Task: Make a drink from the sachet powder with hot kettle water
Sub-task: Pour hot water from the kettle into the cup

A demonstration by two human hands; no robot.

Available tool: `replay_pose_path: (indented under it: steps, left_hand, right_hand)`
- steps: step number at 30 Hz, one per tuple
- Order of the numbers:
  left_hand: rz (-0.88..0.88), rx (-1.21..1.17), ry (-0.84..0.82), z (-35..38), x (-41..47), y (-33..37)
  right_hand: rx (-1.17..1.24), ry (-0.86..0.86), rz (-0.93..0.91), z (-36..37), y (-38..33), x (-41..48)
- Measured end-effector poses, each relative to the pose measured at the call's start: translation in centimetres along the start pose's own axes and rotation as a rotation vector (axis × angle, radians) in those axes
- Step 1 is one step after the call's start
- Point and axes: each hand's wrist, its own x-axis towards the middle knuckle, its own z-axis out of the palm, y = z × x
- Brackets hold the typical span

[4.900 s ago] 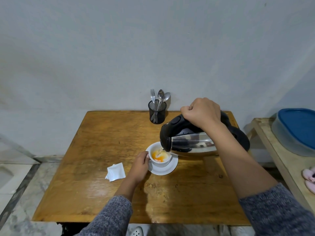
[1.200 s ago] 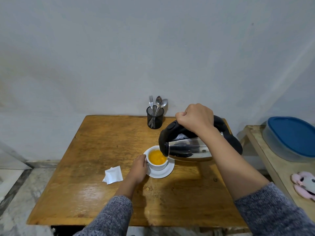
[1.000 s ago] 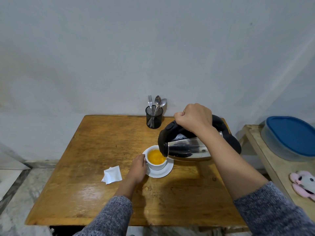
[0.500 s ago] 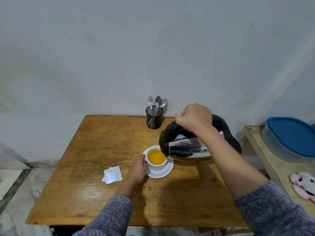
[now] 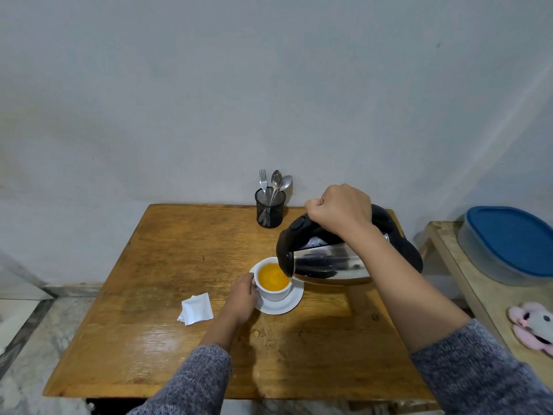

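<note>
From the head camera I see my right hand (image 5: 341, 209) clenched on the kettle (image 5: 329, 260), tipped over a white cup (image 5: 273, 290) of orange drink mid-table (image 5: 167, 250); my left hand (image 5: 242, 296) grips the cup's side; the sachet (image 5: 196, 308) lies left.

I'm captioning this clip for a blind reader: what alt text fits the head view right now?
A right hand tips a steel kettle over a white cup of orange drink on a saucer, while the left hand steadies the cup. A torn sachet lies nearby on the wooden table.
</note>
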Motion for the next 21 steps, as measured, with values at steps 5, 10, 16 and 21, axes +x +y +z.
replay_pose_path:
  steps: [5,10,16,21]
  left_hand:
    - [-0.018,-0.015,0.006,0.0,-0.1,0.2]
    - [-0.001,-0.047,0.038,0.2,-0.1,0.1]
    - [-0.010,-0.081,0.115,0.7,-0.2,0.1]
    - [-0.010,-0.090,0.192,1.4,-0.2,-0.1]
  right_hand:
    - [0.066,0.005,0.065,0.2,1.1,-0.3]
    - [0.207,0.033,0.218,-0.3,3.6,-1.0]
    - [0.528,0.118,0.562,-1.1,8.2,-2.4]
    - [0.862,0.265,0.836,-1.3,12.0,-4.3]
